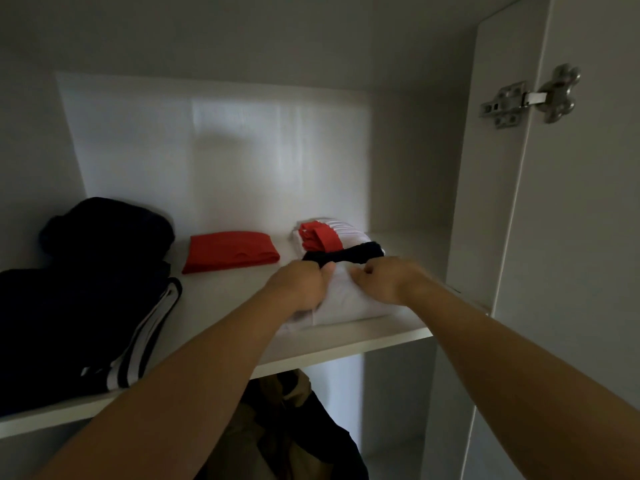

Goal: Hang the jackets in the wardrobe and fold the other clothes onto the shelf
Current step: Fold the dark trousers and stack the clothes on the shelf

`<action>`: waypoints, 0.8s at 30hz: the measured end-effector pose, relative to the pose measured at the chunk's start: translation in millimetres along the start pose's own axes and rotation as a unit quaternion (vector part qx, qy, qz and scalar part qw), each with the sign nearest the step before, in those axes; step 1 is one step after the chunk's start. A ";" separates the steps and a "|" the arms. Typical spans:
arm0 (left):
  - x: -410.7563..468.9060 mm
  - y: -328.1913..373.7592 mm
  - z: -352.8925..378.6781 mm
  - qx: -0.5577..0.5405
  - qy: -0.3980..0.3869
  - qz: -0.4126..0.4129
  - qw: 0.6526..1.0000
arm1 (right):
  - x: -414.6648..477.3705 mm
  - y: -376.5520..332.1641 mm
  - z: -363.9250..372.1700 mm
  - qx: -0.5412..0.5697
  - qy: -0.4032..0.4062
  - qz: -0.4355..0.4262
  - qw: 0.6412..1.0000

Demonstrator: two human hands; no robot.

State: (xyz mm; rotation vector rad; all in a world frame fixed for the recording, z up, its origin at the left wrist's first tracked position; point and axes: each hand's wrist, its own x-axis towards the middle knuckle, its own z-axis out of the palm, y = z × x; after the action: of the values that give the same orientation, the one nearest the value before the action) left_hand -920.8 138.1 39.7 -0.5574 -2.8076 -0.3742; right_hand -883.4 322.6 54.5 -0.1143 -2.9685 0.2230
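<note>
A folded white garment [349, 303] with red and dark trim lies on the right part of the white wardrobe shelf [346, 344]. My left hand [301, 285] grips its left side, thumb on top and fingers curled under the fold. My right hand [384, 278] rests on its right side with fingers curled into the cloth. A folded red garment [230, 251] lies mid-shelf. At the left sits a stack of dark folded clothes with white stripes [83, 320].
The wardrobe's right side panel and open door with a metal hinge [530, 98] stand close on the right. Below the shelf hang brown and dark jackets [294, 427]. The shelf's back wall is bare.
</note>
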 end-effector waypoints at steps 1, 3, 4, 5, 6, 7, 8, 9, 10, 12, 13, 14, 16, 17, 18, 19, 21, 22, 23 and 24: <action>-1.0 -6.1 -3.4 0.020 0.019 -0.017 0.999 | 1.4 -9.2 2.6 0.012 -0.001 -0.013 1.000; -4.4 -18.7 -9.6 0.056 0.050 -0.053 0.996 | 3.9 -27.2 9.1 0.042 -0.003 -0.042 0.998; -6.8 -25.2 -12.9 0.071 0.060 -0.071 0.993 | 4.5 -34.9 12.4 0.053 -0.002 -0.056 0.997; -9.4 -32.1 -16.5 0.083 0.067 -0.088 0.990 | 4.7 -43.1 15.1 0.059 0.001 -0.068 0.996; -11.6 -38.8 -19.5 0.091 0.072 -0.101 0.988 | 5.3 -50.6 17.7 0.062 0.009 -0.080 0.995; -13.8 -45.2 -22.2 0.097 0.075 -0.109 0.986 | 5.4 -57.1 19.6 0.063 0.020 -0.094 0.993; -16.4 -50.4 -24.4 0.103 0.075 -0.113 0.985 | 5.5 -62.4 21.2 0.063 0.032 -0.107 0.992; -18.7 -55.0 -26.3 0.106 0.075 -0.116 0.985 | 5.1 -66.5 22.3 0.065 0.042 -0.119 0.990; -20.7 -59.4 -27.8 0.105 0.077 -0.118 0.985 | 4.5 -70.0 23.2 0.068 0.049 -0.129 0.988; -25.5 -67.1 -34.0 0.103 0.071 -0.124 0.984 | 4.0 -75.7 24.8 0.077 0.058 -0.143 0.985; -27.6 -69.7 -38.3 0.110 0.057 -0.124 0.984 | 3.8 -77.7 25.6 0.087 0.060 -0.146 0.984; -28.1 -71.1 -42.9 0.115 0.038 -0.125 0.985 | 3.7 -79.5 25.3 0.102 0.061 -0.146 0.982; -29.3 -70.3 -52.0 0.119 0.002 -0.140 0.983 | 6.4 -81.4 23.1 0.147 0.061 -0.144 0.977; -28.0 -68.9 -55.3 0.127 -0.005 -0.153 0.980 | 9.1 -80.9 21.3 0.184 0.061 -0.137 0.971; -25.1 -66.1 -57.8 0.138 -0.006 -0.166 0.977 | 13.3 -79.2 19.4 0.222 0.063 -0.124 0.965; -22.7 -61.9 -59.8 0.145 -0.002 -0.177 0.973 | 18.9 -76.5 17.3 0.242 0.070 -0.108 0.962; -15.2 -53.7 -59.5 0.135 0.027 -0.174 0.975 | 36.4 -68.9 14.9 0.183 0.106 -0.092 0.973; -10.4 -49.1 -57.5 0.112 0.041 -0.155 0.981 | 48.2 -63.3 15.0 0.129 0.129 -0.091 0.979; -5.4 -44.9 -54.9 0.074 0.049 -0.129 0.988 | 60.9 -57.5 15.1 0.084 0.145 -0.096 0.981; -1.1 -40.8 -52.7 0.030 0.044 -0.102 0.993 | 74.1 -51.8 15.0 0.053 0.149 -0.099 0.982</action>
State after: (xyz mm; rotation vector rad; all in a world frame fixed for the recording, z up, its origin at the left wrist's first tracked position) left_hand -925.9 85.7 80.4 -0.2358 -2.7871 -0.3429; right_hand -962.1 275.9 59.3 0.1492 -2.6395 0.3085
